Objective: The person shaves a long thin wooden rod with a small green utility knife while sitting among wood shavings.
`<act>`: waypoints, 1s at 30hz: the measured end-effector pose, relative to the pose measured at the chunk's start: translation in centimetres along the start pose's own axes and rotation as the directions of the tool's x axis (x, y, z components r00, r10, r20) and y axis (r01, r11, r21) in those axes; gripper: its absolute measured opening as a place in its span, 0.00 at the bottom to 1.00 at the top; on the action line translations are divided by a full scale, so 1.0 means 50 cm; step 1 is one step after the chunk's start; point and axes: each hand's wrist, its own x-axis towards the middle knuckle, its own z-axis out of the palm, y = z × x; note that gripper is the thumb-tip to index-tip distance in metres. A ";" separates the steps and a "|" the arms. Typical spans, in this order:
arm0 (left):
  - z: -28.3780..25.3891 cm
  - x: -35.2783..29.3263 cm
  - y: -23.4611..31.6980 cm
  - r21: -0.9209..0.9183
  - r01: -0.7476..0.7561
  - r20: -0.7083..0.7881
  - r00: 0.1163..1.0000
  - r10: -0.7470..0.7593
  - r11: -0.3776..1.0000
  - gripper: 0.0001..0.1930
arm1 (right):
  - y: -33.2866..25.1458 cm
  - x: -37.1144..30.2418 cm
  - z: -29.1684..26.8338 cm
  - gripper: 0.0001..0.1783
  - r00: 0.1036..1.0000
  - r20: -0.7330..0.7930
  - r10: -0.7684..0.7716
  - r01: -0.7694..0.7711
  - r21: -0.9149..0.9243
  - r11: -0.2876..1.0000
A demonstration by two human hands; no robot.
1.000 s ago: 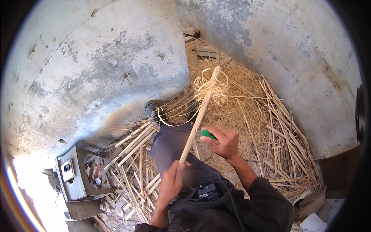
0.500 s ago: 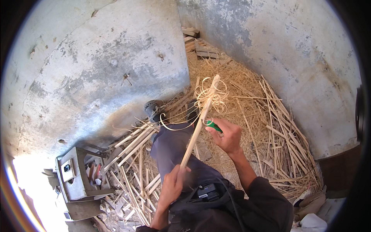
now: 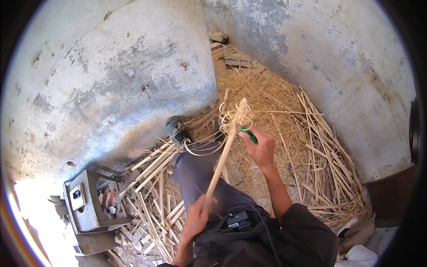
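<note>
Held by its near end in my left hand (image 3: 196,217), a pale wooden stick (image 3: 222,161) slants up and away over my leg. Thin curled shavings (image 3: 242,116) cluster round its far end, and a few longer curls trail off to the left. My right hand (image 3: 262,150) is closed round a green-handled tool (image 3: 250,135), its front end close against the stick just below the curls. I cannot make out the tool's blade, if it has one.
Straw-like shavings (image 3: 278,138) cover the floor. Long thin sticks (image 3: 327,164) are piled at right, and more strips (image 3: 153,167) lie at left beside a wooden box-like stand (image 3: 91,200). A shoe (image 3: 178,128) is ahead. Worn walls (image 3: 133,66) close in the corner.
My right hand and the green-handled tool have moved up along the stick, away from me. The stick's far end and its curls have come lower and slightly left.
</note>
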 end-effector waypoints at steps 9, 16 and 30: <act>-0.019 0.010 0.003 -0.195 0.118 0.065 0.992 -0.108 0.974 0.16 | 0.000 -0.010 0.008 0.14 0.911 0.360 0.202 -0.374 0.515 0.771; -0.019 0.024 0.027 -0.306 0.183 0.133 0.980 -0.148 0.934 0.16 | -0.031 -0.063 -0.001 0.18 0.978 0.188 -0.093 0.012 0.391 0.920; -0.019 0.038 0.060 -0.352 0.168 0.157 0.980 -0.119 0.921 0.18 | -0.062 -0.080 -0.012 0.20 0.938 0.119 -0.325 0.296 0.209 0.932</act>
